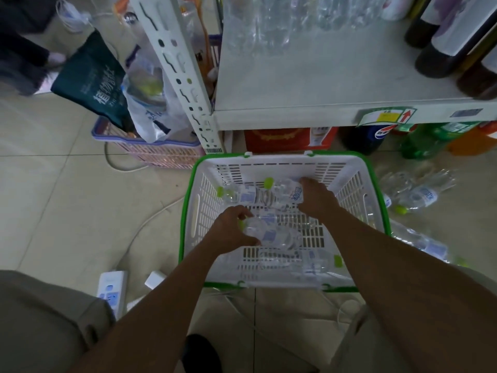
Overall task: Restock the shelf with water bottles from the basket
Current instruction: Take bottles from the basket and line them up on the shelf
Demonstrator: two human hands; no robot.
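The basket (349, 168) holds loose bottles. The left hand (228, 234) curls its fingers round one bottle (269, 234). The right hand (316, 197) grips a second bottle (289, 193) beyond the left fingers. A third bottle (317, 261) lies nearer than both. The shelf (322, 76) stands beyond the fingertips, and floor bottles (419, 196) lie right of the right fingers.

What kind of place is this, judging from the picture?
Probably a small shop: a white metal shelf with a price label on its edge, soft-drink bottles beneath it, and a green-rimmed shopping basket holding water bottles.
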